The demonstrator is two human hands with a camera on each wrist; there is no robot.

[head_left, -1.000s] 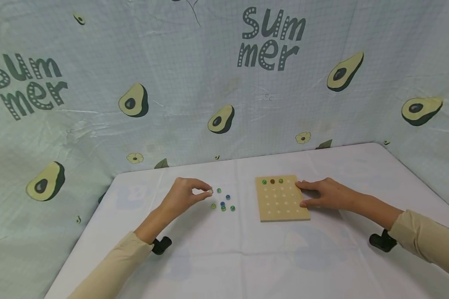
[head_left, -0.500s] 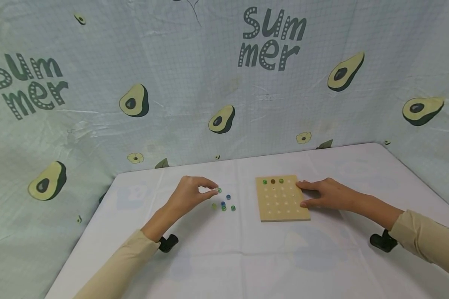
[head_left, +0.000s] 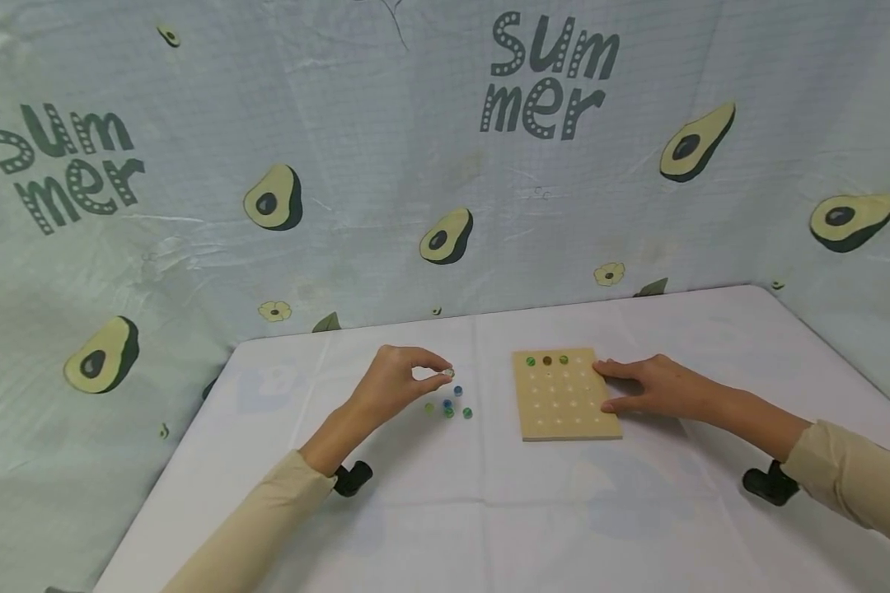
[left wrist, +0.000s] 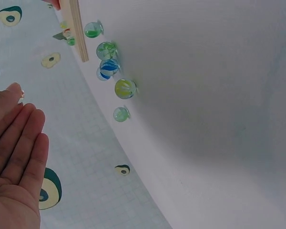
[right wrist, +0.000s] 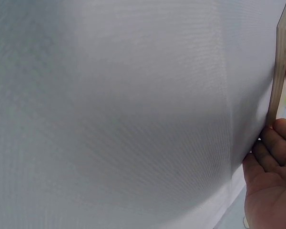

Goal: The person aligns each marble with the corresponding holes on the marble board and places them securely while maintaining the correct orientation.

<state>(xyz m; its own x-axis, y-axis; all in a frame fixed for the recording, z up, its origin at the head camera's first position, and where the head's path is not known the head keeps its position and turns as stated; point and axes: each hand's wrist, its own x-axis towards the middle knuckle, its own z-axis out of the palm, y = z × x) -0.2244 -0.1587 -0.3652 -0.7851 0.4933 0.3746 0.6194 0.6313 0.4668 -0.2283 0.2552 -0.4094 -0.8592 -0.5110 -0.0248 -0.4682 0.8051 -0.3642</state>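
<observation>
My left hand (head_left: pixel 393 385) pinches a small pale glass marble (head_left: pixel 449 373) between thumb and fingertips, over the table left of the board. In the left wrist view, only a glint of that marble (left wrist: pixel 22 97) shows by the thumb tip. Below the hand lie several loose marbles, among them a blue one (head_left: pixel 457 391), a green one (head_left: pixel 467 413) and a yellow-green one (left wrist: pixel 125 88). My right hand (head_left: pixel 656 387) rests with spread thumb and finger on the right edge of a square wooden board (head_left: pixel 567 424). Three marbles sit in its far row: green (head_left: pixel 531 361), brown (head_left: pixel 547 361), green (head_left: pixel 564 360).
Rows of small round hollows cover the rest of the board. A white cloth (head_left: pixel 534 519) covers the table. Behind it hangs a pale curtain (head_left: pixel 371 247) printed with avocados and lettering. Black wrist cameras (head_left: pixel 353 478) sit under both forearms.
My left hand has moved right with the pale marble, passing over the spot of a green marble. The right hand stays at the board's edge. The head view has shifted slightly.
</observation>
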